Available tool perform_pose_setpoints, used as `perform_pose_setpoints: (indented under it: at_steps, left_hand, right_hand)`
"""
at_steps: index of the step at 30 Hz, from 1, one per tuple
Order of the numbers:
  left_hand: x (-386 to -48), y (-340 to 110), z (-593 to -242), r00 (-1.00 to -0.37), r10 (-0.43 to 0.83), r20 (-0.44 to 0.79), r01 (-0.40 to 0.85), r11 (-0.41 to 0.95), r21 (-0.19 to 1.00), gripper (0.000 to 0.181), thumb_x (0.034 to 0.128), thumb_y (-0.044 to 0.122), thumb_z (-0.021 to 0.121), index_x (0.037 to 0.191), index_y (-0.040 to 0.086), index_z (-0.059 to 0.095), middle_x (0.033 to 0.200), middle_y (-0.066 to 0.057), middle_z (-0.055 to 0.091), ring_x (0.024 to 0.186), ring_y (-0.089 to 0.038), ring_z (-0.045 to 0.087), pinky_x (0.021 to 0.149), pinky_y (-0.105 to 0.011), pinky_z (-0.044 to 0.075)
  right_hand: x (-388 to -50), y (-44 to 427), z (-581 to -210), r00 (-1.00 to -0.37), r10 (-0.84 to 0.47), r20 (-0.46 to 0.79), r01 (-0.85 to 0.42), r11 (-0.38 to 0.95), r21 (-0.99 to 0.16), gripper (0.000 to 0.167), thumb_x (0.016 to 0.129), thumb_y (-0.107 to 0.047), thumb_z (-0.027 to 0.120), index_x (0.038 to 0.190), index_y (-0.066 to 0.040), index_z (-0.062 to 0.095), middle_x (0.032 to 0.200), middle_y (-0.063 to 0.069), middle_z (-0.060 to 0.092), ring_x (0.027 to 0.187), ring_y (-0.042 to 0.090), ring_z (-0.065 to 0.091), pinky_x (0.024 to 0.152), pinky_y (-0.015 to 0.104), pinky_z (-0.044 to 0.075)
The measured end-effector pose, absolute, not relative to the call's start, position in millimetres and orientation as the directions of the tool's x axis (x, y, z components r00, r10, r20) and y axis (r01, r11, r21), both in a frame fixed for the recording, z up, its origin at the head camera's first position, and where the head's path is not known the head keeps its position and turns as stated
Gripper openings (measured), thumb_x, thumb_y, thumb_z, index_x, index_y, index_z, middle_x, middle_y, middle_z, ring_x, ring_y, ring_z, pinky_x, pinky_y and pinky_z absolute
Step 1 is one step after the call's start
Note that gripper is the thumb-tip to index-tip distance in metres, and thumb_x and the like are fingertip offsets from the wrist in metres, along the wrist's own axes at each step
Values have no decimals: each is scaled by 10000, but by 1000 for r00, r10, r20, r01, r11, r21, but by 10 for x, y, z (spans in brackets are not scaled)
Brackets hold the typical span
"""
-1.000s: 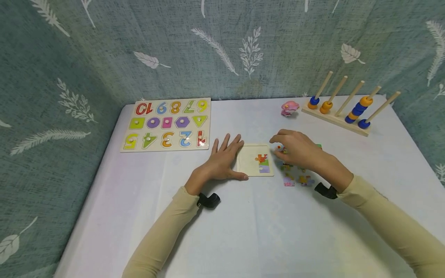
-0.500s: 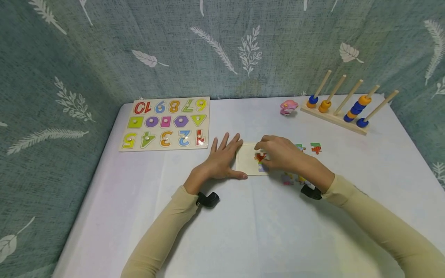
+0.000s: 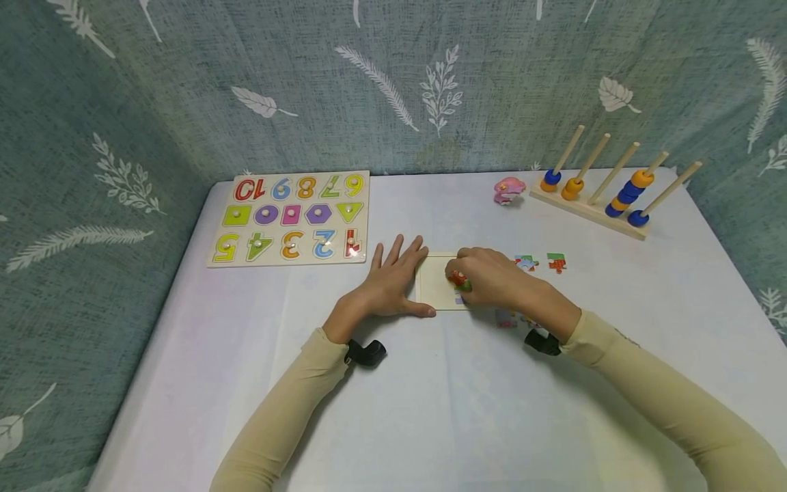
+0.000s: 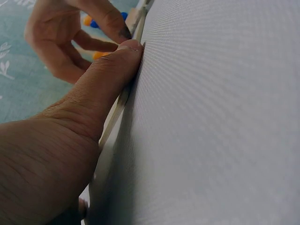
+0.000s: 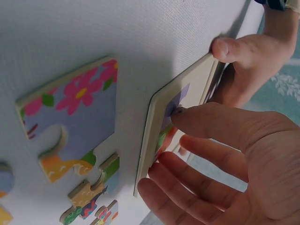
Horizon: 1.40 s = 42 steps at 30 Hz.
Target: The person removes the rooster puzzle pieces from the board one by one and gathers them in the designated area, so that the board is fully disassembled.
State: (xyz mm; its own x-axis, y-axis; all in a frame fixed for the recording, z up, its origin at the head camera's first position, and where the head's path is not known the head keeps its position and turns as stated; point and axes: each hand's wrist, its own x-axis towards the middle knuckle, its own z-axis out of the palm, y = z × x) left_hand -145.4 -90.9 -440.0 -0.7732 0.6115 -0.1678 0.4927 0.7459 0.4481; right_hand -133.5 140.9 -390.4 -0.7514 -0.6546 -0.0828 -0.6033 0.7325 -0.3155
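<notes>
A small cream-coloured puzzle tray [image 3: 435, 283] lies mid-table. My left hand [image 3: 389, 287] rests on its left side with fingers spread; in the left wrist view, the thumb [image 4: 112, 70] presses on the tray's edge. My right hand [image 3: 492, 277] is over the tray's right part. Between its thumb and fingers it pinches a red-and-green jigsaw piece [image 3: 459, 280], which looks tilted. A purple patch [image 5: 176, 102] shows on the tray beside the right thumb. Loose jigsaw pieces lie right of the tray, among them a purple one with pink flowers [image 5: 84, 101], partly covered by the right hand in the head view.
A number-and-shape peg board [image 3: 289, 219] lies at the back left. A pink toy figure [image 3: 509, 190] stands at the back, beside a wooden bead rack [image 3: 590, 212] with upright pegs. Two more loose pieces, one green and red [image 3: 556, 262], lie behind the right wrist. Patterned cloth [image 3: 369, 89] hangs behind the table.
My right hand has moved left from the loose pieces onto the tray. The red-and-green piece there is now pinched and tilted. The left hand has stayed in place.
</notes>
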Motion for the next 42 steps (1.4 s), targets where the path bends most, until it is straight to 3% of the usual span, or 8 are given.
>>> perform_pose_setpoints:
  at_steps: [11, 17, 32, 42]
  left_hand:
    - [-1450, -907, -4392, -774, 610, -170, 488, 746, 454, 1185, 755, 660, 769, 1611, 109, 162, 1680, -31, -23, 1510, -290, -149, 1146, -525, -182]
    - [-1456, -898, -4394, -773, 611, -171, 492, 747, 446, 1191, 755, 674, 759, 1613, 115, 152, 1680, -24, -33, 1509, -280, -160, 1144, -522, -187]
    - [-1443, -904, -4408, -772, 614, -165, 492, 742, 456, 1185, 756, 659, 769, 1610, 106, 162, 1680, -35, -19, 1511, -290, -144, 1146, -530, -180]
    - [-1446, -910, -4385, -773, 613, -163, 497, 745, 446, 1184, 759, 663, 765, 1610, 100, 163, 1680, -40, -17, 1512, -298, -141, 1148, -545, -167]
  right_hand:
    - [-1356, 1391, -3892, -754, -648, -111, -594, 744, -306, 321, 751, -102, 834, 1063, -92, 760, 920, 50, 611, 780, 208, 524, 705, 363, 476]
    - [-1342, 1411, -3895, -760, -646, -73, -597, 737, -315, 259, 738, -105, 855, 978, -95, 761, 907, 50, 590, 794, 217, 523, 681, 358, 469]
    - [-1321, 1362, -3941, -748, -662, -50, -614, 719, -325, 216, 763, -64, 835, 949, -88, 727, 935, 60, 615, 827, 218, 558, 739, 372, 514]
    - [-1343, 1372, -3955, -737, -675, 33, -647, 691, -322, 197, 742, -51, 839, 896, -90, 721, 875, 47, 585, 796, 220, 524, 668, 342, 466]
